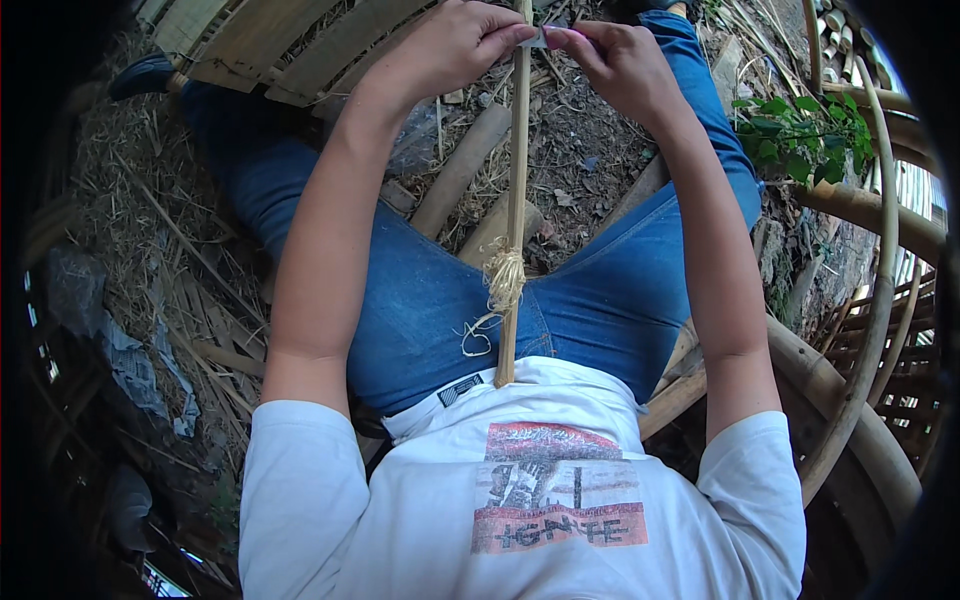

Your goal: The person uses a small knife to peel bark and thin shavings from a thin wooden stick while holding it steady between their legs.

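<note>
A long, thin, split-bamboo stick (518,170) runs from my waist, between my legs, up past the top edge. A bunch of curled pale shavings (505,278) clings to its lower part. At the far end of the visible stick, my left hand (450,48) pinches one side of a small flat silvery-white piece (538,38), its thumb against the stick. My right hand (628,72) pinches the other side, where a pink-purple bit shows by the thumb. The piece lies across the stick. Its exact kind is too small to tell, and the fingers hide part of it.
Wooden slats (265,45) stand at the far left. Short bamboo lengths (462,170) lie on the dirt between my jeans-clad legs. Dry straw and crumpled plastic (135,365) cover the left ground. A leafy plant (805,135) and curved bamboo poles (870,300) are on the right.
</note>
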`<state>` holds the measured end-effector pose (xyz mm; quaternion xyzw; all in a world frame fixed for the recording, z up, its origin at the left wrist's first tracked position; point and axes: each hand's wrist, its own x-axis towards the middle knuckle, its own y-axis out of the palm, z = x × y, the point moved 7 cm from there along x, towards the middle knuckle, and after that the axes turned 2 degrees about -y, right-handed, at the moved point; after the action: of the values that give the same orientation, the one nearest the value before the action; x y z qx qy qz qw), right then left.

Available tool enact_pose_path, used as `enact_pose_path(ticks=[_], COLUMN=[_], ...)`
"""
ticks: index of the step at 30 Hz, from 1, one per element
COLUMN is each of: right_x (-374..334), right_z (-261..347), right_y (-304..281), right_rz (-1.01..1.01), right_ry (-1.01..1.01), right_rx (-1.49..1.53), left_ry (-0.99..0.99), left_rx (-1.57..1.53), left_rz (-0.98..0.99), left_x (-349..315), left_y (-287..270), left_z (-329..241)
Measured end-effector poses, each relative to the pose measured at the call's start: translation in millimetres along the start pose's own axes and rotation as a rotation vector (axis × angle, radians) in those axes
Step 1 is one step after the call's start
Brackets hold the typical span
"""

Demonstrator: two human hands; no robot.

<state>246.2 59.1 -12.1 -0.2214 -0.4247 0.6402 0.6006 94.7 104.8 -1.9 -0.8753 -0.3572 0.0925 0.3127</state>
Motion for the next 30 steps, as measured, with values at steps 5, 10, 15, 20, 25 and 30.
enact_pose_path(ticks=[5,10,15,20,25,30], right_x=[3,3,1,-4,-25,-34], right_z=[26,21,19,10,31,33], right_y=[-15,-10,-8,1,6,10], right_rz=[0.089,0.147,0.125,0.008,0.032,0.039], right_ry=[0.124,0.199,0.212,-0.025,0.050,0.074], right_rx=[0.115,0.160,0.180,0.010,0.074,0.115], left_ry=[-0.023,-0.143,-0.166,-0.104,0.022,0.017], left_rx=[-0.038,0.025,0.025,-0.039,-0.029,-0.009], left_rz=[0.030,0.083,0.093,0.076,-0.012,0.039], left_x=[-1,0,-1,-9,-40,-47], left_y=[-1,2,2,5,14,16], left_z=[1,3,3,14,12,6])
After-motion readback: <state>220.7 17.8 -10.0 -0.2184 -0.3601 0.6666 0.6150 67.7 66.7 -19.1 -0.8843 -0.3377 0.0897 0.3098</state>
